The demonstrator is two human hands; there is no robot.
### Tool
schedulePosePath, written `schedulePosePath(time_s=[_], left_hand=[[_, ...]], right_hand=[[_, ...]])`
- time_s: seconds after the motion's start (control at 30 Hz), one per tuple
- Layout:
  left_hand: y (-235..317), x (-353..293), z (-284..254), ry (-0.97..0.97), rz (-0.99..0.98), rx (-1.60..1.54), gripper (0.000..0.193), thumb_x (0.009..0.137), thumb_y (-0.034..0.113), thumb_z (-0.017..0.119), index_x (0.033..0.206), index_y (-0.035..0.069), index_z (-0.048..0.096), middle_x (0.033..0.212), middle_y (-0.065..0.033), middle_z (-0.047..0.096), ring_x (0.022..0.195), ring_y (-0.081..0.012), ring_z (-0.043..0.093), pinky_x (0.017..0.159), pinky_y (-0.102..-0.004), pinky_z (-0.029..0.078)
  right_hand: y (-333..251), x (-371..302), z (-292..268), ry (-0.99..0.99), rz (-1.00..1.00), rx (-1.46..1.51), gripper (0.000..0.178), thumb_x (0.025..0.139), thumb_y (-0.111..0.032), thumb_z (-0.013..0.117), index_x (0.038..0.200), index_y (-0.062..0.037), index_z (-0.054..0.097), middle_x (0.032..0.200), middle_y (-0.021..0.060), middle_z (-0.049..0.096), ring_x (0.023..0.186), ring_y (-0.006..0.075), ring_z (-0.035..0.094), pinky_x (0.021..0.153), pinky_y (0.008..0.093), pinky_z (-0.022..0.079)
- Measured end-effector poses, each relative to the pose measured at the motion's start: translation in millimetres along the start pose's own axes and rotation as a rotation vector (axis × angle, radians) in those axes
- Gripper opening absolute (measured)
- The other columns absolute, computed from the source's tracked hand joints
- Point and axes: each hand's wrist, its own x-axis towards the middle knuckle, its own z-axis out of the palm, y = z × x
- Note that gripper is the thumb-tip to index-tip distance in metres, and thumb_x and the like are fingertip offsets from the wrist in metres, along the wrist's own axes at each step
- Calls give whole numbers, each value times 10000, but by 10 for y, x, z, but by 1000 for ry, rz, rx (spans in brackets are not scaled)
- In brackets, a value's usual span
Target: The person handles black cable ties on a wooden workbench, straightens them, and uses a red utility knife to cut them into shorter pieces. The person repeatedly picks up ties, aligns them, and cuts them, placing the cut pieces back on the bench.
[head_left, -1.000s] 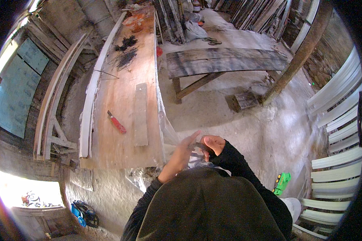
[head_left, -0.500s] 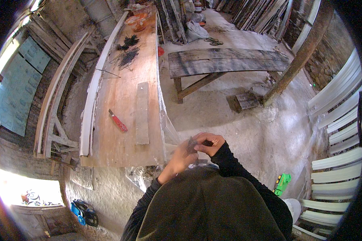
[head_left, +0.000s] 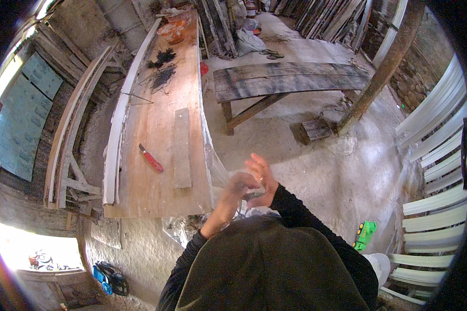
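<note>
My left hand [head_left: 232, 196] and my right hand [head_left: 265, 181] are close together in front of my body, just off the near right corner of the wooden worktable [head_left: 140, 199]. The fingers of my right hand are stretched upward and apart. Motion smears my left hand, and its grip is unclear. Low between the palms shows a small dark piece [head_left: 252, 196], too blurred to name; which hand bears it I cannot tell. On the table lie a red-handled knife [head_left: 153, 161] and a flat grey strip [head_left: 182, 150], neither touched by my hands.
Dark wire [head_left: 163, 78] and an orange basin [head_left: 173, 33] sit farther up the worktable. A low wooden bench [head_left: 290, 78] stands beyond my hands, near a slanting post [head_left: 381, 67]. Pale curved strips [head_left: 433, 225] line the right side. A green toy truck [head_left: 365, 235] is on the floor.
My hands were pressed together around a dark piece. Now the right hand has opened with its fingers raised, and the left has shifted slightly and blurred.
</note>
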Motion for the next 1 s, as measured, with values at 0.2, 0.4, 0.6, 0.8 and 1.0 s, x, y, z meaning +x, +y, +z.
schedulePosePath(time_s=[0.2, 0.4, 0.6, 0.8, 1.0], left_hand=[[-94, -39, -174, 161, -158, -492, 155, 732, 157, 427, 824, 41, 471, 586, -15, 405, 517, -120, 389, 459, -234, 316], [251, -18, -469, 415, 162, -986, 65, 764, 146, 415, 786, 91, 441, 513, 40, 226, 417, -66, 223, 375, -196, 225], [476, -161, -956, 398, 380, -984, 40, 790, 105, 399, 812, 85, 426, 524, 34, 233, 413, -58, 208, 359, -183, 224], [556, -274, -1107, 339, 453, -980, 61, 804, 111, 388, 835, 69, 420, 518, 29, 220, 410, -61, 200, 361, -195, 221], [648, -420, -1338, 326, 539, -1026, 58, 813, 101, 374, 829, 68, 419, 520, 26, 218, 412, -58, 196, 359, -184, 221]], right_hand=[[306, -80, 333, -532, 597, 540, 529, 709, -214, 603, 1156, -94, 349, 937, 30, 478, 765, 123, 502, 675, 274, 423], [-196, -38, 303, -458, 498, 273, 293, 785, -335, 502, 899, -68, 466, 655, -28, 462, 583, 48, 425, 504, 193, 362], [-270, -59, 314, -515, 573, 268, 331, 785, -389, 477, 830, -61, 496, 676, -35, 455, 589, 42, 391, 523, 196, 333], [-103, -125, 391, -497, 417, 299, 343, 793, -420, 443, 764, -81, 486, 541, -38, 391, 507, 49, 366, 452, 204, 298], [-80, -109, 325, -613, 499, 401, 311, 810, -394, 422, 742, -95, 476, 471, -33, 342, 411, 61, 357, 380, 202, 281]])
